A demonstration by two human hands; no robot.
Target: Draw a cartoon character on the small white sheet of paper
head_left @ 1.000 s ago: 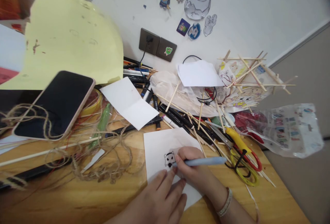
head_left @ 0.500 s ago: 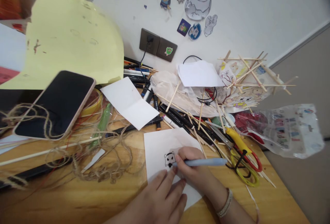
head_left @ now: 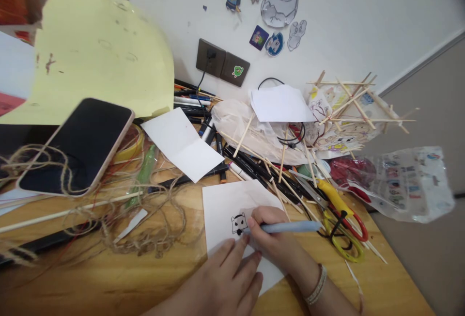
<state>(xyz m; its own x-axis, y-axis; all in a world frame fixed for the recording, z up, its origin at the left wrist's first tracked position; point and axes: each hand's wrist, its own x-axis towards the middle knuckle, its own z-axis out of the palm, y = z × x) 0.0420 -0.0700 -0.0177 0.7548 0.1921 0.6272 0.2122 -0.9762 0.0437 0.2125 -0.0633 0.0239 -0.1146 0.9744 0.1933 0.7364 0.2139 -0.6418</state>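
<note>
A sheet of white paper (head_left: 221,199) lies on the wooden table, bearing a small black drawing (head_left: 239,223) of a square, eared face. My right hand (head_left: 272,236), closed round a light blue pen (head_left: 290,227), rests on the sheet. The pen's tip is at the lower right of the drawing, partly hidden by my fingers. Flat on the lower part of the paper lies my left hand (head_left: 228,277), its fingers stretched out just below the drawing and holding nothing.
Scissors (head_left: 337,219) with yellow and red handles lie at the right, among wooden sticks and black markers (head_left: 250,165). A phone (head_left: 78,146) and tangled twine (head_left: 156,238) are on the left. Behind stand a stick frame (head_left: 352,107) and a folded white paper (head_left: 185,144).
Both hands keep nearly the same place. The face in the drawing shows more black marks around the eyes, and the pen has shifted very slightly.
</note>
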